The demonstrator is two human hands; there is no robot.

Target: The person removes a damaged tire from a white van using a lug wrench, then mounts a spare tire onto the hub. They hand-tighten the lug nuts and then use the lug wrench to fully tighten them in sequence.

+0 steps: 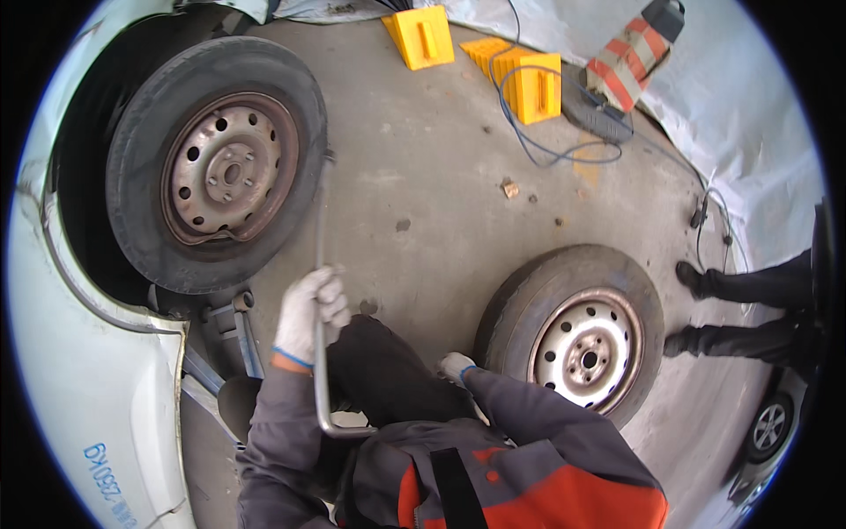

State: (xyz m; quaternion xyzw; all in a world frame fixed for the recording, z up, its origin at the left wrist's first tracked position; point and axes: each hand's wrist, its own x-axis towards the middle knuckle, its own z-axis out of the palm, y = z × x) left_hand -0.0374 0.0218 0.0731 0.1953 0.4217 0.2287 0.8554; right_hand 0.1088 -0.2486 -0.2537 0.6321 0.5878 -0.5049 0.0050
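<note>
My left hand (313, 309), in a white knit glove, is closed around a long bent metal wheel wrench (322, 383). The wrench's far end reaches up beside the tyre of the wheel (231, 167) on the white vehicle. That wheel has a rusty steel rim with round holes, and studs show around its hub. My right hand (456, 367), also gloved, is low by my knee, close to the edge of a loose wheel (589, 357) lying tilted on the floor. Its fingers are too small and partly hidden to make out, and I cannot tell whether it touches the tyre.
A jack (236, 331) stands under the white vehicle body (97, 388). Yellow wheel chocks (423, 40) and a striped orange-and-white post (627, 63) are at the back, with a blue cable (520, 132) looped across the floor. Another person's legs (749, 286) stand at right.
</note>
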